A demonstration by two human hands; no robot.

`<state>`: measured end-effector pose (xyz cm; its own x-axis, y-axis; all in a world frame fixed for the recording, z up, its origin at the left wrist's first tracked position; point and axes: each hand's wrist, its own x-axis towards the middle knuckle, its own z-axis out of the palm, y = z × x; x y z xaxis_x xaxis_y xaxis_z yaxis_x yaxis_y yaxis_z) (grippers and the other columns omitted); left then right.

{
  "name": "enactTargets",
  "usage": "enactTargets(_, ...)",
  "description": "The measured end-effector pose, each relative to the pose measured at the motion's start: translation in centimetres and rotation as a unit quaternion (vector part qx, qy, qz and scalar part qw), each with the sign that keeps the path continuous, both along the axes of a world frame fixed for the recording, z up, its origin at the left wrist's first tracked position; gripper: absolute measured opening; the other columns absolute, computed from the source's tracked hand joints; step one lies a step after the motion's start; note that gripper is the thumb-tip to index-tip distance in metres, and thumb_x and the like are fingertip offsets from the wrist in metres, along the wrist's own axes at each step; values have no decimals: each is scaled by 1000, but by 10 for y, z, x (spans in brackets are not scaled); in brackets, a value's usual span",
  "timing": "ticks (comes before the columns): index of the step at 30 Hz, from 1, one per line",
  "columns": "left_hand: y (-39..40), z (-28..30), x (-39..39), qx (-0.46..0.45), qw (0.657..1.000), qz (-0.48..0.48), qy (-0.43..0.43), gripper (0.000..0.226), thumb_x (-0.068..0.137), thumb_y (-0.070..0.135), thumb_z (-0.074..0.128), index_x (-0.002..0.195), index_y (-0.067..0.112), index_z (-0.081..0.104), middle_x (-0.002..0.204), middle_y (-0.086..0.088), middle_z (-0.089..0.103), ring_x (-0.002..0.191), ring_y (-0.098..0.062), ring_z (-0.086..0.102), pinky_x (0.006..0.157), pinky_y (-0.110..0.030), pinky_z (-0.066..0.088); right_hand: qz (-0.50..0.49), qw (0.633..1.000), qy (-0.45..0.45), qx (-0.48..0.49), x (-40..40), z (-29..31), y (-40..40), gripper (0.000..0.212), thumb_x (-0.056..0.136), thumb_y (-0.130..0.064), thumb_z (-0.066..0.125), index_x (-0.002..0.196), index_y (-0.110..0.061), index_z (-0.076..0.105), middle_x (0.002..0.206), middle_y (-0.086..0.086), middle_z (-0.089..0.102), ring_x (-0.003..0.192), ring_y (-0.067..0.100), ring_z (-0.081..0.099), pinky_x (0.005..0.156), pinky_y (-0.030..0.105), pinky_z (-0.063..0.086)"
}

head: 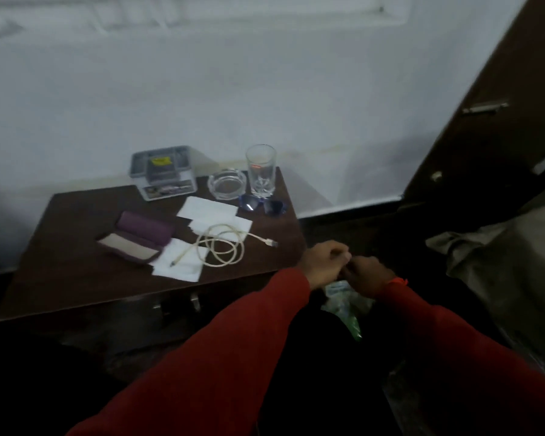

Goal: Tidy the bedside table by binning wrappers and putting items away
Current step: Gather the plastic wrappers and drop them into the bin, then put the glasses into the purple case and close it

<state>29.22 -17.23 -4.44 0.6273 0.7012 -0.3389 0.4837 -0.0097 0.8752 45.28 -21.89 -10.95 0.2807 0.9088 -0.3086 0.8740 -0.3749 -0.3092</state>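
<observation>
My left hand [324,262] and my right hand [367,273] meet, fingers curled, just off the right front corner of the dark brown bedside table [76,278]. A crumpled bunch of clear and green wrappers [343,305] hangs right below them, and both hands seem to pinch its top. On the table lie white paper tissues [206,209], a coiled white charging cable [224,247], an open purple glasses case [139,239] and blue sunglasses [263,205].
At the table's back stand a grey plastic box [164,173], a glass ashtray [227,185] and an empty drinking glass [261,171]. A white wall lies behind, a brown door [485,121] to the right, and grey bedding [516,262] at far right. The floor below is dark.
</observation>
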Motion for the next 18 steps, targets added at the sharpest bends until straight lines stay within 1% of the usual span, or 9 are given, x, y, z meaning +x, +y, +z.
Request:
enactTargets(1, 1, 6, -15, -12, 1000, 15, -19, 31, 103, 23, 53, 131, 14, 62, 123, -14, 70, 86, -29, 70, 58, -20, 56, 2, 999, 5, 34, -2, 15, 6, 27, 95, -38, 52, 112, -26, 68, 115, 12, 71, 108, 33, 67, 88, 37, 52)
enactTargets(2, 4, 13, -37, -16, 999, 32, -35, 29, 104, 22, 53, 130, 14, 62, 120, -13, 71, 75, -24, 67, 46, -16, 48, 10, 998, 11, 67, -9, 31, 14, 24, 94, -34, 54, 110, -25, 69, 113, 9, 72, 107, 30, 67, 89, 36, 52)
enactTargets(3, 6, 19, -60, -12, 998, 48, -47, 27, 104, 22, 52, 128, 14, 63, 117, -12, 72, 69, -21, 65, 44, -16, 44, 14, 995, 17, 100, -18, 46, 21, 21, 94, -30, 56, 108, -24, 70, 110, 6, 74, 105, 27, 68, 90, 36, 53)
enactTargets(6, 17, 35, -131, 5, 991, 121, -53, 24, 103, 25, 52, 122, 18, 66, 114, -3, 75, 67, -18, 66, 49, -23, 40, 29, 984, 44, 172, -55, 86, 42, 15, 93, -24, 60, 99, -21, 73, 97, 4, 76, 96, 24, 70, 88, 34, 53)
enactTargets(9, 27, 37, -196, 13, 969, 232, -80, 21, 103, 21, 53, 116, 14, 68, 106, -7, 76, 58, -17, 63, 45, -21, 36, 58, 975, 62, 205, -104, 108, 67, 13, 92, -23, 61, 91, -22, 73, 94, 3, 77, 92, 23, 70, 88, 35, 53)
enactTargets(11, 34, 35, -229, 25, 937, 326, -127, 21, 101, 13, 55, 113, 4, 70, 96, -14, 75, 59, -18, 62, 40, -19, 39, 42, 969, 95, 225, -139, 113, 87, 13, 89, -23, 62, 90, -23, 75, 93, 2, 77, 92, 21, 70, 87, 29, 52)
enactTargets(13, 46, 32, -253, 45, 897, 409, -160, 21, 100, 5, 55, 111, -3, 70, 88, -15, 71, 63, -15, 61, 41, -17, 44, 5, 959, 140, 247, -171, 111, 105, 13, 87, -20, 64, 91, -22, 76, 94, 1, 77, 93, 17, 69, 82, 20, 47)
enactTargets(16, 68, 24, -274, 56, 861, 480, -157, 19, 99, 9, 55, 108, 5, 71, 87, -11, 72, 55, -15, 55, 43, -22, 41, -38, 935, 205, 286, -211, 96, 119, 16, 87, -12, 64, 93, -21, 75, 94, 0, 75, 94, 18, 70, 84, 22, 49)
enactTargets(18, 83, 17, -280, 63, 855, 495, -143, 14, 98, 14, 59, 102, 15, 72, 91, -7, 73, 56, -15, 57, 46, -24, 45, -10, 929, 186, 321, -222, 80, 121, 21, 87, -5, 61, 94, -18, 74, 96, 3, 72, 93, 25, 69, 85, 29, 51)
